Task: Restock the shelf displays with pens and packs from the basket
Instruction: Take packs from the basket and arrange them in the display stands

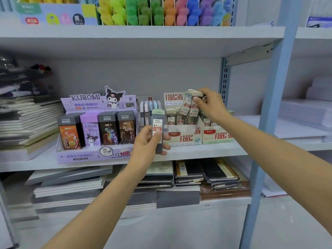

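While two white-capped lead packs (pixel 190 105) hang pinched in the right hand (pixel 211 105) just above the white display box (pixel 185 136), the left hand (pixel 148 142) clamps a green-capped pack (pixel 157 130) before the shelf (pixel 206 150). Risk: the shared two-pack grip may let one slip, or the green-capped pack may land in the wrong box.

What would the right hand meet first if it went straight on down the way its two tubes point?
Most likely the standing tubes in the cream display box, just under the two tubes that the right hand pinches near their caps. Depth is unclear, though.
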The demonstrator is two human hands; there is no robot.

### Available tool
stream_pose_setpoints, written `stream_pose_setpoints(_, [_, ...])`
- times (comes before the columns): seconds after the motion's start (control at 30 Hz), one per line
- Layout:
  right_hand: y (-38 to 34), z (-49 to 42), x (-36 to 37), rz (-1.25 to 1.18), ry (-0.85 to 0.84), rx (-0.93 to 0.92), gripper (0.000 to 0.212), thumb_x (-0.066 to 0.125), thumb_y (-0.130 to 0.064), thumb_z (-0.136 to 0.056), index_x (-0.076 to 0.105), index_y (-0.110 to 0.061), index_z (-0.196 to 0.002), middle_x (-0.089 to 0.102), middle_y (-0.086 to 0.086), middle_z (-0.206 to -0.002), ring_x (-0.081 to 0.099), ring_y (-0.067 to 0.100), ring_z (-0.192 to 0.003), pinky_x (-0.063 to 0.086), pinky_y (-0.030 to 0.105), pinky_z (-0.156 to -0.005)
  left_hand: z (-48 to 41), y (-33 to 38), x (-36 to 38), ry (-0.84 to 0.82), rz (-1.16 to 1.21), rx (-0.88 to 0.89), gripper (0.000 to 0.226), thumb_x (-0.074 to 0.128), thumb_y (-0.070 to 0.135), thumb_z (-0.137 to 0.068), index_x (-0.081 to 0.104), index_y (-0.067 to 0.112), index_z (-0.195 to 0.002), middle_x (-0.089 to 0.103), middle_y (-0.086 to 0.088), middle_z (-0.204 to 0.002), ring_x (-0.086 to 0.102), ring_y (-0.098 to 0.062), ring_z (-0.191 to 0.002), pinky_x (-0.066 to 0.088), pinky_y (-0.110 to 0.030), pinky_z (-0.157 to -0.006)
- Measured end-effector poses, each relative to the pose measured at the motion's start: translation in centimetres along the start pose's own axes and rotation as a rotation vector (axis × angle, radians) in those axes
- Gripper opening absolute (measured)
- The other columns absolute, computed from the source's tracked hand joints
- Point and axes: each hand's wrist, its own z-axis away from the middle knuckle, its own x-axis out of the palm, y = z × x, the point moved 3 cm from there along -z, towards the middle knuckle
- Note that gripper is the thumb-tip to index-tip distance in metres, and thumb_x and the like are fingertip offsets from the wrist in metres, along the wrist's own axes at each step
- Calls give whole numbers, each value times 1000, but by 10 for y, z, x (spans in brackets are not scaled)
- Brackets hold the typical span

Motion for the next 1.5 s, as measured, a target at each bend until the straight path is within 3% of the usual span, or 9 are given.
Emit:
stream_pose_setpoints(0.1, [-1, 2, 6, -6, -39, -19, 21, 56, -23, -96, 61, -16, -115, 58, -6, -94, 53, 3, -76, 39, 15, -61, 0, 1, 0, 9, 2, -3, 13, 44, 13, -103, 56, 16, -108, 73, -2, -84, 67, -18, -66, 57, -27, -58])
stream_pose_setpoints(0.2, [-6, 2, 15, 15, -80, -52, 21, 56, -22, -96, 62, -15, -115, 61, -4, -98, 57, 13, -87, 48, 26, -76, -1, 2, 1, 10, 1, -3, 14, 45, 14, -103, 56, 18, -109, 73, -2, -84, 67, -17, -65, 57, -27, -58])
stream_pose_setpoints(0.4, [-9, -6, 18, 25, -118, -32, 31, 55, -18, -97, 58, -14, -128, 65, 5, -117, 59, 18, -102, 51, 35, -88, -2, 2, 2, 6, -3, -5, 14, 44, 13, -103, 56, 15, -110, 72, -6, -88, 66, -17, -66, 58, -27, -59])
stream_pose_setpoints(0.7, [2, -4, -10, -6, 68, -49, 11, 56, -21, -95, 60, -18, -104, 57, -11, -83, 52, 2, -73, 40, 18, -61, -3, 0, 4, 12, -10, -21, 16, 45, 14, -102, 55, 13, -114, 72, -4, -87, 67, -18, -67, 58, -28, -60])
stream_pose_setpoints(0.9, [7, 5, -11, 72, 57, -82, 16, 63, -29, -92, 66, -22, -106, 62, -12, -87, 50, 0, -69, 46, 27, -67, -1, 0, 9, -9, -24, -11, 16, 47, 14, -102, 55, 10, -115, 73, -4, -87, 67, -17, -66, 59, -28, -61])
stream_pose_setpoints(1.17, [7, 4, 5, 103, -55, -80, 21, 66, -23, -90, 67, -21, -111, 64, -9, -93, 55, 1, -76, 36, 14, -62, -1, 1, 8, -14, -32, -19, 16, 47, 14, -102, 55, 9, -116, 73, -5, -89, 67, -18, -68, 58, -28, -61])
stream_pose_setpoints(1.3, [8, 2, 14, 185, -99, -49, 24, 68, -25, -88, 60, -21, -111, 66, -2, -99, 61, 17, -89, 52, 34, -78, 0, 1, 7, -19, -32, -20, 17, 47, 13, -101, 55, 9, -116, 72, -6, -89, 67, -18, -68, 58, -29, -62])
stream_pose_setpoints(1.4, [13, 2, 18, 288, -67, -60, 18, 68, -29, -87, 69, -22, -104, 65, 1, -106, 55, 19, -101, 45, 33, -85, 0, 1, 7, -16, -36, -25, 17, 48, 13, -101, 54, 8, -116, 72, -6, -90, 67, -17, -69, 59, -30, -63])
stream_pose_setpoints(1.5, [17, 4, 18, 400, -68, -76, 24, 64, -29, -90, 70, -21, -112, 63, 1, -117, 48, 20, -113, 37, 36, -96, 2, 0, 7, -20, -50, -35, 19, 50, 11, -100, 53, 8, -118, 72, -9, -93, 67, -17, -69, 58, -30, -64])
